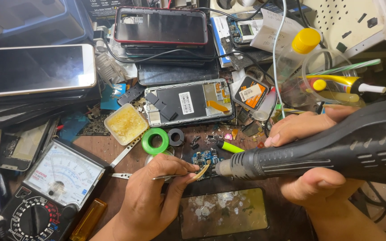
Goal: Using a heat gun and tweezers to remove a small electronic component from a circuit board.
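My right hand [311, 156] grips a black hot-air gun [318, 149] lying across the right side, its metal nozzle aimed left at a small blue circuit board [204, 158] on the bench. My left hand [155, 192] pinches metal tweezers [179, 176] whose tips reach a thin tan flex strip at the board's lower edge. The nozzle mouth sits just right of the board. An opened phone with its back removed [188, 102] lies behind the board.
An analog multimeter [52, 189] sits front left beside an orange lighter [88, 219]. A tub of yellow flux [126, 123], a green tape roll [155, 140], a stack of phones [36, 69], a yellow-capped bottle [298, 53] and a cracked dark screen [223, 213] crowd the bench.
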